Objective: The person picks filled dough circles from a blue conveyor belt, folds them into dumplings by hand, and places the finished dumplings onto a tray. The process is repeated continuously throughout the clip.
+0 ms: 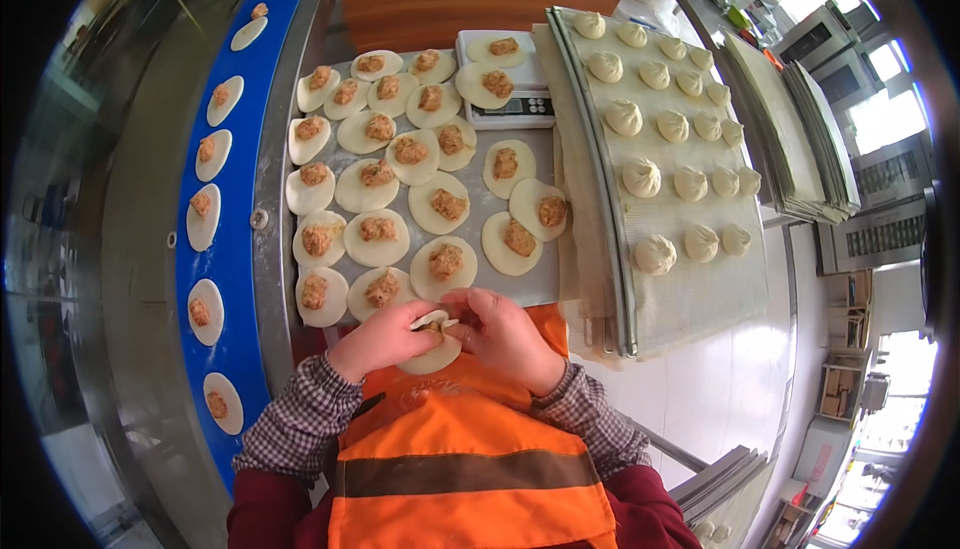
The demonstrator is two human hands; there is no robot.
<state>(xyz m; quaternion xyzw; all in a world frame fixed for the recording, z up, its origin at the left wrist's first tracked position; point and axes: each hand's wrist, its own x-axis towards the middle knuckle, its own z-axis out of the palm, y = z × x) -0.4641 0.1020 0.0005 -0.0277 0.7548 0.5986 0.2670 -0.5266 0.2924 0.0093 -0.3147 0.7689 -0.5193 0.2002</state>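
Observation:
Close in front of my orange apron, both hands work on one round dough wrapper (431,357). My left hand (382,340) cups it from the left, with its thumb over the partly gathered top. On the other side my right hand (508,337) pinches the raised dough edge between its fingers. Filling inside this wrapper is mostly hidden by the folds and fingers. Just beyond my hands, several flat wrappers topped with minced filling (445,263) cover the metal table (490,224), some overlapping.
A blue conveyor belt (228,229) with spaced filled wrappers runs along the left. A kitchen scale (512,109) carrying wrappers stands at the table's far end. To the right, a stacked mesh tray (660,314) holds rows of pleated buns (641,178). More stacked trays (800,139) stand farther right.

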